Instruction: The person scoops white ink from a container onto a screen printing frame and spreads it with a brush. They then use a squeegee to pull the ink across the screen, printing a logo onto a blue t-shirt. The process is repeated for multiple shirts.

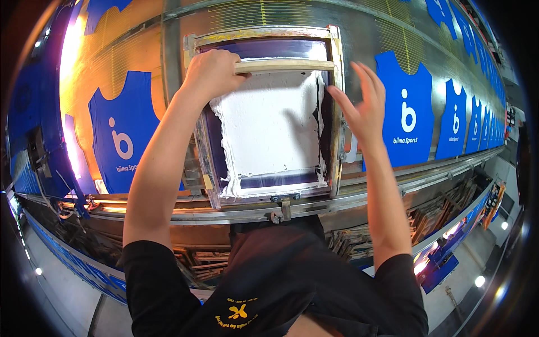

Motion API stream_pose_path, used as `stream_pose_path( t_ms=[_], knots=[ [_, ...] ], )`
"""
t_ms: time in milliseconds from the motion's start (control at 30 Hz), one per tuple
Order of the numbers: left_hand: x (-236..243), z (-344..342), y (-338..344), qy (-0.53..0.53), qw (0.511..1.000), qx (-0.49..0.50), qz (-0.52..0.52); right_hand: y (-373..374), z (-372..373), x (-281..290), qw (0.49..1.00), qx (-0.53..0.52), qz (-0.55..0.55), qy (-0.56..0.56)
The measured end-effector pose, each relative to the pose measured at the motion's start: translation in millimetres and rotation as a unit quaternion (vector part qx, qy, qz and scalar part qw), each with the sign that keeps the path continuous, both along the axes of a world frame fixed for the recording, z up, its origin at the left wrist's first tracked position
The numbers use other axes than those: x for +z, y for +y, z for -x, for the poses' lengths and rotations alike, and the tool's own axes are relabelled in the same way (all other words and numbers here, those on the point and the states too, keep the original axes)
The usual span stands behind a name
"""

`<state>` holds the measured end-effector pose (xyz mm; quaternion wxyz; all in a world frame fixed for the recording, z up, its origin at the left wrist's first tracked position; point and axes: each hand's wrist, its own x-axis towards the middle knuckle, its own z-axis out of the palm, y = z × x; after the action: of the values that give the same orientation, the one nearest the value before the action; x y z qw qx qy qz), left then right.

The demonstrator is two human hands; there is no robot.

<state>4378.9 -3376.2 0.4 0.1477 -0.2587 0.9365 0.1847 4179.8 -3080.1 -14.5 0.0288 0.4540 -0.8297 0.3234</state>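
Observation:
In front of me a screen-printing frame [336,112] lies on the long metal table, its mesh coated with thick white ink [264,123]. A pale squeegee [286,66] spans the frame near its far end. My left hand [213,72] is wrapped around the squeegee's left end, over the frame's upper left corner. Fingers spread, my right hand [364,104] is raised beside the frame's right rail and holds nothing. Whatever lies under the screen is mostly hidden.
Blue sleeveless shirt panels with white prints lie on the table, one on the left [120,135] and several in a row on the right [407,112]. A metal rail [382,194] runs along the near edge. Bright orange light glows at left; stacked frames [443,210] sit below.

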Motion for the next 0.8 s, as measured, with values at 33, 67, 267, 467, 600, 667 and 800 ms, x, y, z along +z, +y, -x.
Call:
stream_pose_path(
  t_ms=[33,67,267,467,600,667,800],
  knots=[
    [-2,1,1,-0.003,1.0,0.006,0.011,-21,13,4,0.997,0.081,-0.012,-0.003],
    [-3,2,2,-0.003,1.0,0.01,0.014,-41,20,6,0.988,0.148,-0.037,0.006],
    [-10,1,1,-0.009,0.999,0.021,0.041,-97,18,-7,0.955,0.149,-0.238,-0.094],
    [-15,-29,44,-0.006,0.999,0.034,0.041,-52,-8,-20,0.969,0.179,-0.15,-0.077],
    [-16,-87,123,0.017,0.999,0.04,0.022,29,-61,-20,0.973,0.204,-0.102,-0.036],
    [-19,-124,172,0.026,0.999,0.025,0.036,76,-96,-18,0.975,0.195,-0.099,-0.037],
    [-28,-183,247,0.144,0.987,0.057,0.031,148,-152,-17,0.978,0.174,-0.106,-0.05]
  ],
)
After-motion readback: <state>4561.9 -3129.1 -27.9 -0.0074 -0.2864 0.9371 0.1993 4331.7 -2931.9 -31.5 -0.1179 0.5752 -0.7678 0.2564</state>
